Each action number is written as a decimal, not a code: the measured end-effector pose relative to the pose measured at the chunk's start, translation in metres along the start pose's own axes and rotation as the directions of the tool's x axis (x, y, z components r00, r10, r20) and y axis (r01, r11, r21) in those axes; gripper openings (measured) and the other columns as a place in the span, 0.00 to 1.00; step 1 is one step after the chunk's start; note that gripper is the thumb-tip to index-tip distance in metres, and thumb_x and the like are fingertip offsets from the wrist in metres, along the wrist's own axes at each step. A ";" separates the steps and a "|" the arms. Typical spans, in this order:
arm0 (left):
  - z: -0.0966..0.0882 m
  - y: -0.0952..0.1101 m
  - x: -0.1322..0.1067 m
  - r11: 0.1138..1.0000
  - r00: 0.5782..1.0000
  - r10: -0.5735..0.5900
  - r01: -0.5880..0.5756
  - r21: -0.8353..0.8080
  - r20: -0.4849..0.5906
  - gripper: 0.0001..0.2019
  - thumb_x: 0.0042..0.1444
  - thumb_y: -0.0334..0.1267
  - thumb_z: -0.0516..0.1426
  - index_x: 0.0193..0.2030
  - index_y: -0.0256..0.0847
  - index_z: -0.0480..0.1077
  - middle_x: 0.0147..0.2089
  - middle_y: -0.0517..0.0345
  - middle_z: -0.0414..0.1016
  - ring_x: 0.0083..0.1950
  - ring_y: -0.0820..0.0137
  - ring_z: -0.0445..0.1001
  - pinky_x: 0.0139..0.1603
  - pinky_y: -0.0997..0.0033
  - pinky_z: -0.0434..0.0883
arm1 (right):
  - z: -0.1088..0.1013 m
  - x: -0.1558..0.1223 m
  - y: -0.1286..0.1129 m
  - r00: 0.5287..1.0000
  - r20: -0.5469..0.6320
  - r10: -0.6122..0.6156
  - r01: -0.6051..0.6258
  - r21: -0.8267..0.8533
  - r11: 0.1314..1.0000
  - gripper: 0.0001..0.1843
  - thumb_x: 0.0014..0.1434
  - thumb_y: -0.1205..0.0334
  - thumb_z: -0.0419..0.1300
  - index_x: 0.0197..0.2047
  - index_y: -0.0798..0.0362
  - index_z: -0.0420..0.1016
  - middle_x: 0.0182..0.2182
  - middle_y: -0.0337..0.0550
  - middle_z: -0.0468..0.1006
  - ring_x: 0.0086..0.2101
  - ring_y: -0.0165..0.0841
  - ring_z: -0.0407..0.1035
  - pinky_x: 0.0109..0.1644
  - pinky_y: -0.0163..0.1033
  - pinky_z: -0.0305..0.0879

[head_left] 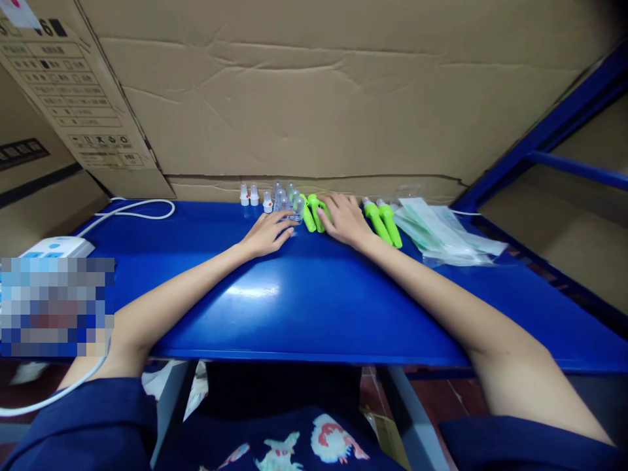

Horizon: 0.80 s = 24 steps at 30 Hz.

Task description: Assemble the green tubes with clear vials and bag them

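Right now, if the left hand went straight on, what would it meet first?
The left hand would probably meet the clear domed caps first; it may already touch them, depth being unclear.

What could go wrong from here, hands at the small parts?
The left hand, at the clustered clear domed pieces, might knock some over. The right hand partly hides the green handles, so one could shift unseen. The upright white-based pieces nearby may topple if bumped.

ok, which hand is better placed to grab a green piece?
Right, I'd say: the right hand is at the nearer green pieces, with two more just beyond its right side; the left hand is by the clear caps.
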<state>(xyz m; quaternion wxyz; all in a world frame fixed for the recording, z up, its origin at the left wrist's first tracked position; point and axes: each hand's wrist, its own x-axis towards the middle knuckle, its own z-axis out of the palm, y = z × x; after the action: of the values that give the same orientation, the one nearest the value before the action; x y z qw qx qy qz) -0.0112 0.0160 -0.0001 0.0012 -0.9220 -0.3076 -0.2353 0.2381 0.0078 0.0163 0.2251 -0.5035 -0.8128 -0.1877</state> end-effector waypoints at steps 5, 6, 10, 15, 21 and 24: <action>-0.003 0.003 -0.001 0.999 0.998 -0.042 0.042 0.001 -0.042 0.19 0.69 0.41 0.47 0.61 0.43 0.69 0.70 0.46 0.63 0.69 0.57 0.64 0.65 0.50 0.63 | 0.011 -0.008 -0.018 0.985 0.161 -0.066 0.059 0.048 0.997 0.34 0.72 0.47 0.39 0.70 0.60 0.61 0.69 0.63 0.60 0.64 0.54 0.58 0.62 0.57 0.57; -0.003 0.004 -0.002 0.998 0.997 -0.055 0.055 0.003 -0.060 0.19 0.69 0.41 0.48 0.62 0.43 0.69 0.71 0.46 0.61 0.70 0.56 0.62 0.66 0.50 0.63 | 0.012 -0.010 -0.019 0.979 0.194 -0.056 0.046 0.057 0.997 0.34 0.72 0.47 0.39 0.70 0.61 0.61 0.69 0.63 0.59 0.65 0.54 0.58 0.62 0.57 0.57; -0.001 0.003 -0.002 0.994 0.985 -0.110 0.112 0.005 -0.137 0.21 0.67 0.40 0.50 0.65 0.45 0.66 0.76 0.46 0.48 0.75 0.50 0.52 0.68 0.42 0.60 | 0.017 -0.012 -0.019 0.970 0.242 -0.022 0.004 0.077 0.997 0.32 0.72 0.49 0.41 0.66 0.63 0.65 0.67 0.63 0.62 0.65 0.53 0.59 0.64 0.56 0.57; 0.003 -0.002 -0.001 0.981 0.975 -0.191 0.192 -0.003 -0.113 0.24 0.65 0.40 0.52 0.68 0.44 0.62 0.77 0.42 0.42 0.76 0.47 0.48 0.68 0.39 0.59 | 0.016 -0.012 -0.020 0.974 0.226 -0.024 0.006 0.082 0.997 0.28 0.70 0.55 0.45 0.64 0.64 0.67 0.64 0.63 0.67 0.63 0.51 0.61 0.62 0.54 0.58; 0.002 -0.001 0.000 0.968 0.968 -0.252 0.252 -0.012 -0.005 0.24 0.66 0.39 0.51 0.69 0.43 0.60 0.73 0.39 0.53 0.74 0.50 0.56 0.67 0.41 0.62 | 0.017 -0.012 -0.021 0.980 0.197 -0.028 0.007 0.110 0.994 0.25 0.70 0.58 0.46 0.62 0.63 0.68 0.59 0.59 0.73 0.60 0.49 0.63 0.60 0.51 0.58; 0.001 -0.001 0.000 0.969 0.969 -0.247 0.247 -0.018 -0.011 0.24 0.66 0.38 0.51 0.68 0.43 0.61 0.73 0.40 0.55 0.74 0.51 0.56 0.67 0.43 0.63 | 0.017 -0.013 -0.021 0.984 0.172 -0.035 0.013 0.127 0.992 0.24 0.69 0.59 0.47 0.61 0.63 0.69 0.58 0.58 0.74 0.59 0.48 0.64 0.60 0.50 0.57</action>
<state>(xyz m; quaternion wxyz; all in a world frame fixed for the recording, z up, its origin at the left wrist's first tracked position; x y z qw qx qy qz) -0.0110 0.0166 -0.0012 -0.0340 -0.8749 -0.4181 -0.2422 0.2212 -0.0016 -0.0067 0.1822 -0.4930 -0.8455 -0.0942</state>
